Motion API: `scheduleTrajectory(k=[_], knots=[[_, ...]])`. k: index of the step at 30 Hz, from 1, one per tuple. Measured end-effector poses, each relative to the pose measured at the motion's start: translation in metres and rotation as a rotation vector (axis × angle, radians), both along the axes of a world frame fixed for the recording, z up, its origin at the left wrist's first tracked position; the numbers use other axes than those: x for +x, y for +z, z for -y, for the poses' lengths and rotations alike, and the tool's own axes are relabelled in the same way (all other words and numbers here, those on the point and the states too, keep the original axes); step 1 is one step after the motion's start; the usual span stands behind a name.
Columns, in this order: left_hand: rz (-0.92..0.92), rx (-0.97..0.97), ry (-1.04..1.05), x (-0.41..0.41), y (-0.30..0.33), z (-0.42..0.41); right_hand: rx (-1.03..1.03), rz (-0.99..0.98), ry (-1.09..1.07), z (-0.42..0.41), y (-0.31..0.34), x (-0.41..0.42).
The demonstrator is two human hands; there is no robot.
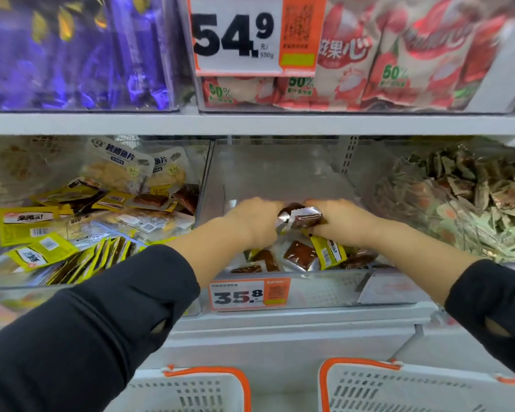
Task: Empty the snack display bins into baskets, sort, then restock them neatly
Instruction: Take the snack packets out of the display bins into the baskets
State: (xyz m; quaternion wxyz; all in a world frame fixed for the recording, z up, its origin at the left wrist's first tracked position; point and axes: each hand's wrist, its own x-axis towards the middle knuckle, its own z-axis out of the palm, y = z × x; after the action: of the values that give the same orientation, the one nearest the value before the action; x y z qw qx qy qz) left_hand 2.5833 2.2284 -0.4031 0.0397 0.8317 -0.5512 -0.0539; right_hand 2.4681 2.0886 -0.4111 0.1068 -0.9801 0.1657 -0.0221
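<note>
on the lower shelf, the clear middle bin (280,173) is nearly bare; left hand (252,221) and right hand (344,223) each have a closed grip on brown snack packets (301,218), above two white baskets (399,388).

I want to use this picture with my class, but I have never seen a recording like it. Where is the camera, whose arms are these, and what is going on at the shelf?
There is no machine here. The camera sits on a person's head and looks down, so the two black-sleeved arms are that person's own. Both hands reach into the middle clear bin, which is nearly empty. The left hand and right hand together hold a few snack packets; more packets lie on the bin's floor. The bin to the left holds yellow packets. Two white baskets with orange rims wait below.
</note>
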Motion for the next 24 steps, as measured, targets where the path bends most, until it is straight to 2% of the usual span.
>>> scheduleTrajectory(k=[5, 11, 14, 17, 21, 24], knots=[[-0.163, -0.294, 0.095, -0.014, 0.044, -0.019, 0.084, 0.14, -0.052, -0.017, 0.05, -0.021], [-0.246, -0.363, 0.072, -0.049, 0.098, -0.108, 0.235, 0.237, 0.036, -0.084, 0.095, -0.062], [-0.264, -0.338, 0.084, -0.063, 0.106, -0.173, 0.329, 0.229, 0.106, -0.13, 0.096, -0.071], [-0.313, -0.241, 0.149, -0.068, 0.09, -0.232, 0.355, 0.159, 0.177, -0.181, 0.067, -0.064], [-0.522, -0.09, 0.28, -0.056, 0.023, -0.284, 0.452, 0.023, 0.299, -0.241, -0.01, -0.048], [-0.615, 0.141, 0.354, -0.045, -0.029, -0.303, 0.451, -0.227, 0.293, -0.263, -0.064, -0.037]])
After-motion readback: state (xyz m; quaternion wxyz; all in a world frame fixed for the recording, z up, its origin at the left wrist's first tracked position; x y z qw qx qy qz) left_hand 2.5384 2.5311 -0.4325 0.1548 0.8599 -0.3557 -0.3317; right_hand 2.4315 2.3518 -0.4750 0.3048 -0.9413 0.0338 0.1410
